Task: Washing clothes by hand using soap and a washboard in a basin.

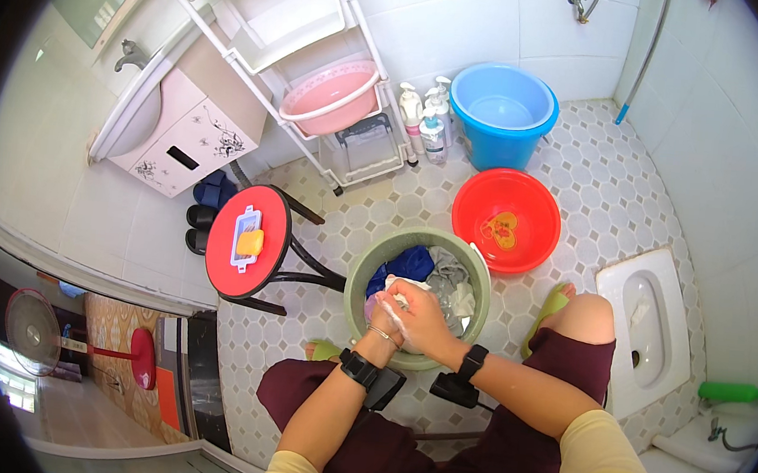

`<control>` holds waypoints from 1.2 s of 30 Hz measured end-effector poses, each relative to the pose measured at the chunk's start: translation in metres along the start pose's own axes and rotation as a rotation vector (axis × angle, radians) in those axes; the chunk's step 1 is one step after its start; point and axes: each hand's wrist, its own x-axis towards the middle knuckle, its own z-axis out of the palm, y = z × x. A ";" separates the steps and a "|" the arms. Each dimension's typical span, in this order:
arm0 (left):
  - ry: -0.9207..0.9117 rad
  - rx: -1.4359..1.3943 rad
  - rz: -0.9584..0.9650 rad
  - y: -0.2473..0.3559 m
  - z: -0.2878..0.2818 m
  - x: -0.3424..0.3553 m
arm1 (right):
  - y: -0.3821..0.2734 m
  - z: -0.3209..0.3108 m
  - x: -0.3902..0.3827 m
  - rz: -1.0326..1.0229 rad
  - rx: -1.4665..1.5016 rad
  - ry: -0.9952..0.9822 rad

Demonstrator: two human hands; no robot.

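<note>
Over a green bucket (354, 275) between my knees, my left hand (387, 316) and my right hand (421, 316) are pressed together. Both are closed on a bunched white cloth (401, 301), of which only small parts show between the fingers. White suds lie on the skin near the left wrist. Beneath and beyond the hands, the bucket holds a dark blue cloth (413, 264) and a grey garment (450, 274), crumpled together. Part of a pinkish cloth shows at the bucket's left side.
A red stool (271, 206) at left bears a soap dish (246, 225) with orange soap (250, 242). Beyond the bucket stand a red basin (533, 223), a blue bucket (504, 144), several pump bottles (431, 133) and a white rack (348, 18). A squat toilet (675, 334) is at right.
</note>
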 end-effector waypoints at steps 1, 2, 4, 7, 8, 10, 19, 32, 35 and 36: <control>-0.002 -0.003 -0.012 -0.004 0.015 -0.002 | 0.002 -0.004 0.000 -0.070 -0.172 0.029; 0.071 0.083 -0.042 -0.005 0.032 -0.007 | 0.007 -0.007 0.001 -0.066 -0.177 0.036; 0.218 0.261 -0.088 -0.003 0.065 -0.017 | 0.027 -0.010 0.008 -0.189 -0.502 0.169; 0.373 0.436 -0.115 0.002 0.095 -0.028 | 0.048 -0.016 0.016 0.037 -0.612 0.185; 0.385 0.416 -0.097 0.000 0.102 -0.029 | 0.050 -0.016 0.015 0.037 -0.611 0.183; 0.400 0.393 -0.080 0.001 0.099 -0.031 | 0.047 -0.015 0.012 0.127 -0.615 0.179; 0.389 0.469 -0.084 -0.012 0.102 -0.037 | 0.037 -0.026 0.013 0.131 -0.590 0.128; 0.536 0.419 0.315 0.012 0.087 -0.028 | 0.056 -0.030 0.018 0.155 0.072 0.274; 0.448 0.396 0.264 0.010 0.096 -0.025 | 0.030 -0.016 0.009 -0.046 0.231 0.244; 0.388 0.409 0.168 0.009 0.096 -0.025 | 0.020 -0.014 0.003 -0.183 0.057 0.180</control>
